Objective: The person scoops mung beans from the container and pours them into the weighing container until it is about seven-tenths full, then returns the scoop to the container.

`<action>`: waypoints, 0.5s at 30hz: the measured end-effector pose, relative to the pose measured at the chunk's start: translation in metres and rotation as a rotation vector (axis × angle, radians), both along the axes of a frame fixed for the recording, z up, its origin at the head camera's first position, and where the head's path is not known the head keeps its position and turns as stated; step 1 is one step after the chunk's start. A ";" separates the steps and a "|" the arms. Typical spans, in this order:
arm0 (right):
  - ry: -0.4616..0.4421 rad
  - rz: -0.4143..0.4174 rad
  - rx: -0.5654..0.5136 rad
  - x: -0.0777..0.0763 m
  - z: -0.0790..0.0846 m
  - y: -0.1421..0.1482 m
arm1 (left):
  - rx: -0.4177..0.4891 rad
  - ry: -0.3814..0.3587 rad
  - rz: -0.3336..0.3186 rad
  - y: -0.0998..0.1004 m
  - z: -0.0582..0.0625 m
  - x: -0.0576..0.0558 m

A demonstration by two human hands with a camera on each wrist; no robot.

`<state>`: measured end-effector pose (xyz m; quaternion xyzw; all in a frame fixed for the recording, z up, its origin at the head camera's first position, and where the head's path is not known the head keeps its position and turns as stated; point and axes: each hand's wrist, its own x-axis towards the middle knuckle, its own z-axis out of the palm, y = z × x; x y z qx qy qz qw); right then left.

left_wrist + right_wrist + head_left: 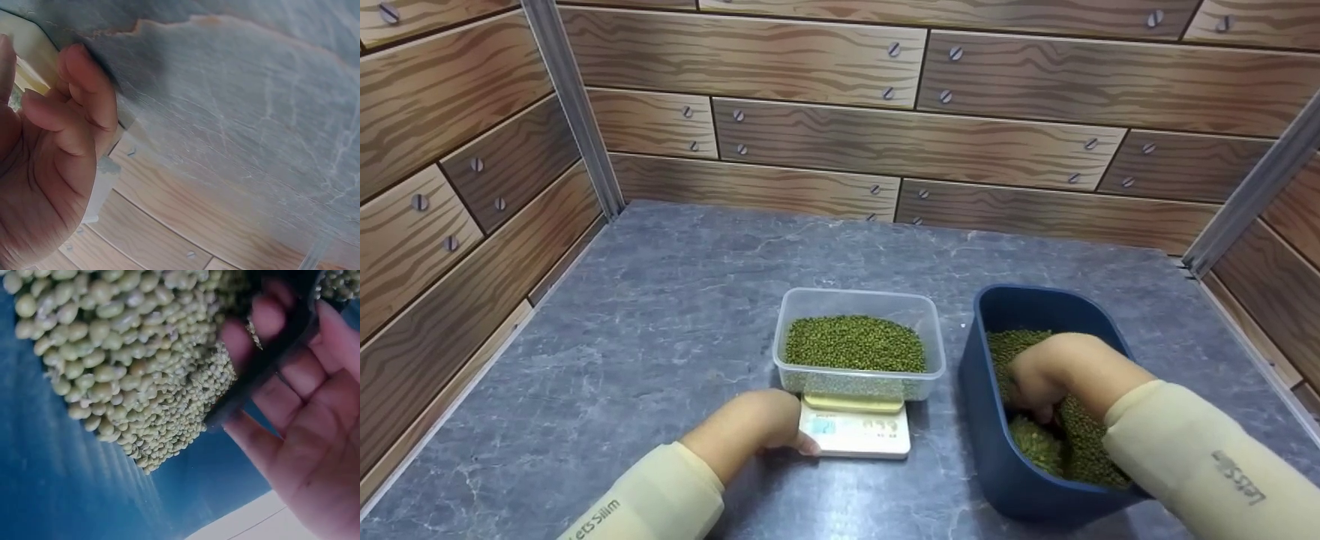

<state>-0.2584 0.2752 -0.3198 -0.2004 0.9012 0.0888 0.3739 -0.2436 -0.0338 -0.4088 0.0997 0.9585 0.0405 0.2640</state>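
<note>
Your R hand (pixel 1057 367) is closed round a dark handle (pixel 270 363), prob. of a scoop, inside the blue bin (pixel 988 465) of green beans (pixel 1091 446). L hand (pixel 757 421), loosely bent w/o firm hold, touches the scale (pixel 859 444) under the clear tub (pixel 847 385). Handle looks stiff; grip mid-length, keep lvl, beans prob. roll off easily. Tub's likely light & flexy: take opp. sides.

A grey marbled tabletop (pixel 585 337) carries a white scale (pixel 859 442) and blue bin (pixel 984 427)
</note>
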 end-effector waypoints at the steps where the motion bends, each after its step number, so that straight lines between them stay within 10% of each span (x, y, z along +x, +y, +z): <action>1: -0.003 0.011 -0.011 0.000 0.001 0.002 | -0.002 0.004 -0.004 0.000 0.000 0.000; 15: -0.047 0.100 -0.230 -0.014 0.022 0.030 | -0.021 0.006 -0.023 0.000 -0.002 -0.001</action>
